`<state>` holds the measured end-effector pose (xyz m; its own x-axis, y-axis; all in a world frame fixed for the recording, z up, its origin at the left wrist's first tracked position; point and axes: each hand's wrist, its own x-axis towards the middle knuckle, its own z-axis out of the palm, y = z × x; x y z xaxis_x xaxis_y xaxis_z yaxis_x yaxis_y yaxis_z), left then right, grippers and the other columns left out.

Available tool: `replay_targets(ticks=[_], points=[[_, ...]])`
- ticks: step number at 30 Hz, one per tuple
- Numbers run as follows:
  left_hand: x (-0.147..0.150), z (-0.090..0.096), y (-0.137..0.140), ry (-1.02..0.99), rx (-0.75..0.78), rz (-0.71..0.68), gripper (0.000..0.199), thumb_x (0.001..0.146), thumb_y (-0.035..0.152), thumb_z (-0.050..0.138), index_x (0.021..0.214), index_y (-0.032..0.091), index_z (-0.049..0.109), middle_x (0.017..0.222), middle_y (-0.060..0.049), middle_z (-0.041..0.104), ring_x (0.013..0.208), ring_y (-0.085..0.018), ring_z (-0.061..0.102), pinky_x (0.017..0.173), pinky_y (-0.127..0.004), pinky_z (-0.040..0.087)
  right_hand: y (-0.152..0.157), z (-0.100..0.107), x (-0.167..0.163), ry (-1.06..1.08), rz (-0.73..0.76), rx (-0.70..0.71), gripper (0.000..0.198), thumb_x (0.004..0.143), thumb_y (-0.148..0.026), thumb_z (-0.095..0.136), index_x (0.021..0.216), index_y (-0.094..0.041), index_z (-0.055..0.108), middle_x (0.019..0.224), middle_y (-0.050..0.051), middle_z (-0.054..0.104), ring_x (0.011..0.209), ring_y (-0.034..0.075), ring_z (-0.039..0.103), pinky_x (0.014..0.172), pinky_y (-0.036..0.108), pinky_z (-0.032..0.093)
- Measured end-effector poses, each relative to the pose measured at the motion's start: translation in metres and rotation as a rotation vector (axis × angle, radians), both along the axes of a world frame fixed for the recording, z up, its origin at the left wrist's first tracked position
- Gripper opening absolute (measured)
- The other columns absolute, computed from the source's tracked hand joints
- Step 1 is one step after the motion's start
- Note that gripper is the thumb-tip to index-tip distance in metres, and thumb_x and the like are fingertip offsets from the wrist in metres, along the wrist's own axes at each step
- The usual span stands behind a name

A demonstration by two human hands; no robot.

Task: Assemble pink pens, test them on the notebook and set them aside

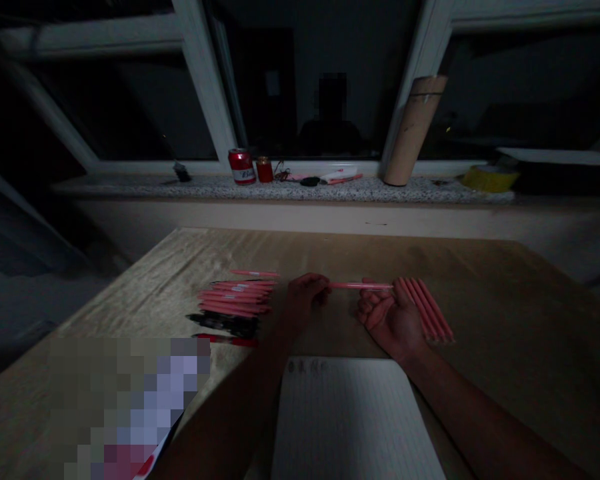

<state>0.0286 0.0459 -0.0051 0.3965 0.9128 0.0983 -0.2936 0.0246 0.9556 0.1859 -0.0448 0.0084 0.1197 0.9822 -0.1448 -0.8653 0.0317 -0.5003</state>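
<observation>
A slim pink pen (350, 285) is held level above the table between my hands. My left hand (307, 295) pinches its left end with closed fingers. My right hand (393, 319), palm up with fingers curled, grips the pen near its other end. Just beyond the right hand, several pink pens (427, 310) lie side by side in a slanted row. To the left of my left hand is a heap of pink pens (235, 297), with one single pink pen (254, 273) behind it. Black pens (225, 323) and a red pen (233, 341) lie nearer to me.
A lined notebook (353, 413) lies below my hands on the wooden table (145, 280). A blurred-out item covers the near left. On the window sill (205, 190) stand a red can (241, 167), a small jar (264, 170), a cardboard tube (415, 130) and a yellow roll (487, 179).
</observation>
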Motion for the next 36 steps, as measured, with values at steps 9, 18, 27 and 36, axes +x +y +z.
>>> replay_targets(ticks=[9, 18, 27, 36], points=[[0.0007, 0.0010, 0.0005, -0.106, -0.047, -0.023, 0.023, 0.071, 0.033, 0.056, 0.073, 0.011, 0.062, 0.056, -0.001, 0.058, 0.048, -0.010, 0.051, 0.047, -0.023, 0.036, -0.0004, 0.0002, -0.0003, 0.007, -0.002, 0.002, 0.040, 0.089, -0.041, 0.035, 0.088, -0.014, 0.065, 0.067, 0.007, 0.065, 0.054, 0.015, 0.056, 0.057, 0.031, 0.045], [0.0000, 0.0004, 0.0006, -0.062, -0.050, -0.009, 0.021, 0.067, 0.032, 0.059, 0.073, 0.012, 0.062, 0.056, -0.002, 0.060, 0.048, -0.010, 0.051, 0.048, -0.023, 0.036, 0.0012, -0.0033, 0.0007, -0.013, 0.000, 0.018, 0.033, 0.088, -0.039, 0.041, 0.087, -0.016, 0.064, 0.068, 0.005, 0.065, 0.052, 0.014, 0.054, 0.054, 0.029, 0.044], [0.0006, 0.0019, 0.0000, -0.095, -0.078, -0.030, 0.027, 0.071, 0.036, 0.053, 0.072, 0.011, 0.062, 0.057, -0.003, 0.060, 0.047, -0.011, 0.051, 0.048, -0.024, 0.036, 0.0005, -0.0012, 0.0004, 0.002, -0.008, 0.004, 0.034, 0.089, -0.039, 0.039, 0.086, -0.016, 0.064, 0.068, 0.005, 0.065, 0.053, 0.015, 0.055, 0.054, 0.029, 0.044], [0.0013, 0.0015, -0.0001, -0.081, -0.076, -0.016, 0.030, 0.072, 0.039, 0.052, 0.071, 0.011, 0.062, 0.057, -0.003, 0.059, 0.048, -0.010, 0.051, 0.048, -0.023, 0.036, -0.0005, 0.0012, 0.0005, 0.010, -0.009, -0.005, 0.040, 0.086, -0.047, 0.040, 0.084, -0.016, 0.065, 0.065, 0.006, 0.065, 0.054, 0.015, 0.056, 0.056, 0.030, 0.045]])
